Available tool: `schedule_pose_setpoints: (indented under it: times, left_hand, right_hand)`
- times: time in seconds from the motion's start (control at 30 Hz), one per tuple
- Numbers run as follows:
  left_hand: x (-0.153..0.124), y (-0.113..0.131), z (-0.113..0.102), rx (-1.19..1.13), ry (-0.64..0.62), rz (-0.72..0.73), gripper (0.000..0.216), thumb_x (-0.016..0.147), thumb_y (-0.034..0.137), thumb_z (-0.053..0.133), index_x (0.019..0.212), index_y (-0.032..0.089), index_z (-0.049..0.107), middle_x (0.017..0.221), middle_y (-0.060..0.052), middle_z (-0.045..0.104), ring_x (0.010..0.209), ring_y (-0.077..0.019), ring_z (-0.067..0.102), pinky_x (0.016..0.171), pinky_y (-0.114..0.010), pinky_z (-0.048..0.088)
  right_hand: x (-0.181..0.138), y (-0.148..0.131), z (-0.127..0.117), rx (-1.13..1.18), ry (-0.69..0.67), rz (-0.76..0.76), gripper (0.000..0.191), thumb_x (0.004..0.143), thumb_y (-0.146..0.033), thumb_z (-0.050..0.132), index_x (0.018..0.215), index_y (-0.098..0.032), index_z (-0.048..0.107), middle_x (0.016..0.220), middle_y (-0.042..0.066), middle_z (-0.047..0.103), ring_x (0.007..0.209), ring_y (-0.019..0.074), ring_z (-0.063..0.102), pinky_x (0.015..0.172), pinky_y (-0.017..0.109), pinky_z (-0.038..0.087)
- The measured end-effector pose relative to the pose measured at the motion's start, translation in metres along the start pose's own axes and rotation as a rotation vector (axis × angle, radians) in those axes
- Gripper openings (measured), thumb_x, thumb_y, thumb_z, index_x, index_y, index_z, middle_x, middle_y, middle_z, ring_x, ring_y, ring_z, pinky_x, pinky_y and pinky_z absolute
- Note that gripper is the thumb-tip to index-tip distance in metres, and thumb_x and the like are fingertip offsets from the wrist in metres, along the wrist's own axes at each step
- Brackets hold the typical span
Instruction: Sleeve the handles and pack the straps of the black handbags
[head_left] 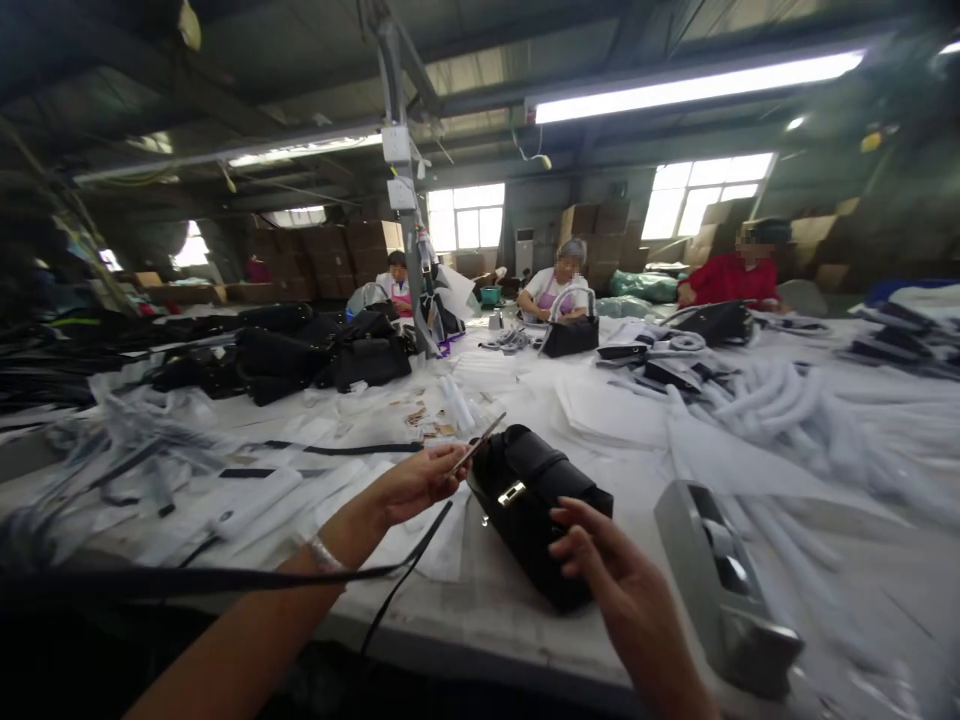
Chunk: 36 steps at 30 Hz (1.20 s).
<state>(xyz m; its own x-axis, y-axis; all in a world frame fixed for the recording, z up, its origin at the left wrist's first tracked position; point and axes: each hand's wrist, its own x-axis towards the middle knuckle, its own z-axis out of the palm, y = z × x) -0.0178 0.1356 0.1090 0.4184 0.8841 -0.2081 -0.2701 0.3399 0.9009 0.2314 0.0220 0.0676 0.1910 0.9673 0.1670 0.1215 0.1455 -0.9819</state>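
A black handbag (536,475) with a flap and a shiny metal clasp (511,493) lies on the table in front of me. My left hand (427,482) pinches a thin, flat, card-like piece (484,440) over the bag's left end; its exact kind is unclear. At the bag's right end is my right hand (607,560), thumb and fingers apart with nothing visible between them. Whether its fingertips touch the bag, I cannot tell. A black strap (375,572) runs across my left forearm.
A grey tape dispenser (724,590) stands right of the bag. White sheets (611,405) and wrapped handles (780,400) cover the right side. Black bags (281,350) pile up left, near a metal post (409,230). Several people work across the table (525,640).
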Motion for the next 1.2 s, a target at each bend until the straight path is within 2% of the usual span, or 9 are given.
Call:
schedule_pose_setpoints:
  times: [0.07, 0.13, 0.3, 0.37, 0.47, 0.8, 0.87, 1.03, 1.2]
  left_hand:
    - [-0.023, -0.010, 0.022, 0.016, -0.070, -0.019, 0.020, 0.080, 0.026, 0.077, 0.088, 0.010, 0.070, 0.080, -0.002, 0.060, 0.065, -0.0047, 0.055, 0.054, -0.010, 0.044]
    - [-0.042, -0.021, 0.041, 0.050, -0.148, -0.050, 0.022, 0.080, 0.029, 0.077, 0.087, 0.009, 0.070, 0.079, -0.002, 0.060, 0.064, -0.0046, 0.053, 0.052, -0.011, 0.040]
    - [-0.070, -0.047, 0.067, 0.128, -0.213, -0.088, 0.031, 0.084, 0.043, 0.069, 0.088, 0.012, 0.071, 0.080, -0.002, 0.064, 0.065, -0.0068, 0.055, 0.059, -0.016, 0.042]
    - [-0.076, -0.052, 0.072, 0.174, -0.213, -0.050, 0.039, 0.086, 0.049, 0.063, 0.093, 0.012, 0.072, 0.088, -0.006, 0.068, 0.072, -0.0112, 0.060, 0.066, -0.022, 0.047]
    - [-0.080, -0.056, 0.077, 0.235, -0.234, -0.010, 0.040, 0.084, 0.048, 0.067, 0.100, 0.012, 0.073, 0.094, -0.009, 0.070, 0.078, -0.0153, 0.063, 0.072, -0.028, 0.051]
    - [-0.065, -0.088, 0.074, 0.138, -0.172, -0.063, 0.040, 0.084, 0.048, 0.065, 0.091, 0.009, 0.073, 0.088, -0.011, 0.072, 0.069, -0.0153, 0.066, 0.060, -0.024, 0.050]
    - [-0.065, -0.089, 0.073, 0.261, -0.140, 0.010, 0.041, 0.085, 0.050, 0.062, 0.093, 0.010, 0.072, 0.088, -0.011, 0.072, 0.068, -0.0167, 0.066, 0.059, -0.025, 0.051]
    - [-0.068, -0.090, 0.071, 0.693, 0.045, 0.218, 0.030, 0.080, 0.040, 0.070, 0.094, 0.014, 0.071, 0.070, -0.004, 0.069, 0.058, -0.0148, 0.061, 0.056, -0.023, 0.046]
    - [-0.068, -0.095, 0.073, 0.905, 0.032, 0.306, 0.026, 0.088, 0.039, 0.059, 0.093, 0.019, 0.075, 0.076, -0.006, 0.074, 0.068, -0.0189, 0.067, 0.062, -0.025, 0.046]
  right_hand:
    - [-0.005, -0.004, 0.021, 0.144, -0.144, -0.001, 0.056, 0.081, -0.055, 0.064, 0.125, -0.020, 0.061, 0.114, 0.012, 0.069, 0.071, 0.0187, 0.066, 0.065, 0.032, 0.056]
    - [-0.008, -0.008, 0.036, 0.263, -0.168, -0.003, 0.057, 0.080, -0.053, 0.068, 0.127, -0.020, 0.059, 0.115, 0.011, 0.067, 0.070, 0.0165, 0.063, 0.060, 0.028, 0.053]
    - [-0.018, -0.015, 0.038, 0.353, -0.103, 0.013, 0.032, 0.077, -0.046, 0.074, 0.086, -0.016, 0.070, 0.068, 0.000, 0.061, 0.058, 0.0103, 0.047, 0.054, 0.022, 0.039]
    - [-0.022, -0.015, 0.033, 0.353, -0.088, 0.021, 0.032, 0.077, -0.046, 0.075, 0.076, -0.015, 0.068, 0.064, -0.001, 0.059, 0.059, 0.0107, 0.047, 0.056, 0.023, 0.038]
    - [-0.026, -0.010, 0.027, 0.335, -0.110, 0.038, 0.032, 0.078, -0.046, 0.074, 0.078, -0.015, 0.068, 0.068, 0.000, 0.060, 0.065, 0.0131, 0.050, 0.061, 0.024, 0.040]
    - [-0.026, 0.024, 0.027, 0.634, -0.137, 0.230, 0.034, 0.081, -0.047, 0.071, 0.090, -0.014, 0.072, 0.066, -0.001, 0.056, 0.061, 0.0110, 0.049, 0.063, 0.025, 0.042]
    - [-0.026, 0.025, 0.028, 0.585, -0.112, 0.224, 0.035, 0.082, -0.049, 0.068, 0.087, -0.014, 0.072, 0.063, -0.001, 0.055, 0.059, 0.0111, 0.048, 0.061, 0.024, 0.041]
    - [-0.026, 0.016, 0.024, 0.165, -0.025, 0.109, 0.040, 0.084, -0.049, 0.066, 0.063, -0.016, 0.065, 0.053, -0.002, 0.053, 0.055, 0.0115, 0.047, 0.056, 0.024, 0.036]
    - [-0.024, 0.013, 0.018, 0.132, -0.065, 0.122, 0.042, 0.086, -0.050, 0.061, 0.063, -0.016, 0.066, 0.053, 0.000, 0.057, 0.055, 0.0135, 0.051, 0.057, 0.025, 0.039]
